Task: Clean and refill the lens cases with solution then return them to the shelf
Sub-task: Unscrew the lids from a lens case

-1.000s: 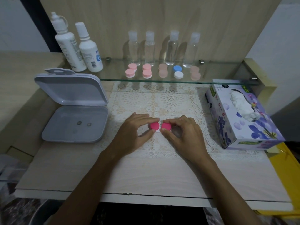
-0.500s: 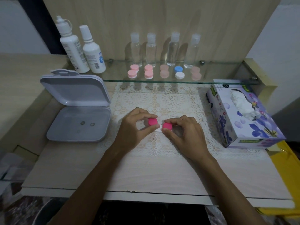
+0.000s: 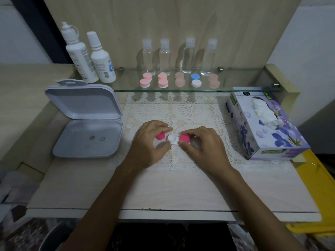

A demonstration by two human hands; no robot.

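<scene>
With left hand (image 3: 148, 144) fingers pinching the loose pink cap (image 3: 160, 136), right hand (image 3: 203, 147) pinches the other cap (image 3: 184, 138) on the white lens case (image 3: 172, 138) mid-counter (image 3: 90, 187).

A single head-worn wide-angle camera looks forward and steeply down from above the table's (image 3: 163, 192) near edge. It sits close over both hands at the centre and faces the glass shelf (image 3: 181, 90) and wood back panel; the edges bow outward.

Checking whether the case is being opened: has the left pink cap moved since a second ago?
Yes. The left hand has carried the left pink cap leftward off the white case, toward the grey box.
</scene>
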